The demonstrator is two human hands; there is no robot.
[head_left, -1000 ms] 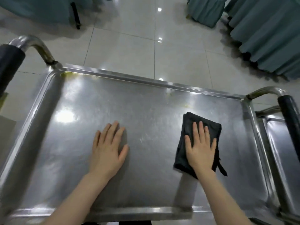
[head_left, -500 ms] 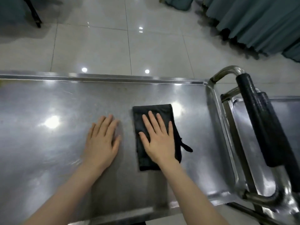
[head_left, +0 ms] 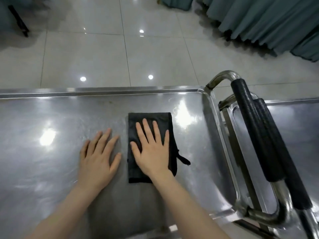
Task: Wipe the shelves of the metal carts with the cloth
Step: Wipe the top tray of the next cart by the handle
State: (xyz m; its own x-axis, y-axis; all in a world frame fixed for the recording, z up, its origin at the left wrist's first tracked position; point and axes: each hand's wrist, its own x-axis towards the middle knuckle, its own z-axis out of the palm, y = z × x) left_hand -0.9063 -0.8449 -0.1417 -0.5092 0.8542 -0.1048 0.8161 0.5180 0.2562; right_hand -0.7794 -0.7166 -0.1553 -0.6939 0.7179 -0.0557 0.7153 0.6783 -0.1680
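Brushed steel fills the near view: the top shelf (head_left: 43, 178) of a metal cart, glaring with ceiling-light reflections, runs from the bottom of the frame up to its raised far rim. Nearest on it lies the left hand (head_left: 96, 163), flat on bare metal with fingers straight and slightly spread, holding nothing; it looks to be steadying the cart. Just beside it, the right hand (head_left: 152, 154) presses palm-down, fingers straight and apart, on the black cloth (head_left: 162, 117). The cloth sits folded into a long rectangle right of the shelf's middle, with a small hanging loop (head_left: 183, 160) poking out at its right edge. It is likely soft, light and limp, so it should slide easily on slick steel and would bunch or unfold if pushed from one corner. A flat palm over its middle, as now, seems the best hold, with weight spread through the fingers to carry it along the rims and into the corners. Beyond the shelf's right end rises a handle (head_left: 253, 131) wrapped in black foam, and past it a second cart's shelf (head_left: 300, 138), which the task also covers. Farther off lie the glossy tiled floor (head_left: 155, 54) and pleated teal drapes (head_left: 269, 25).
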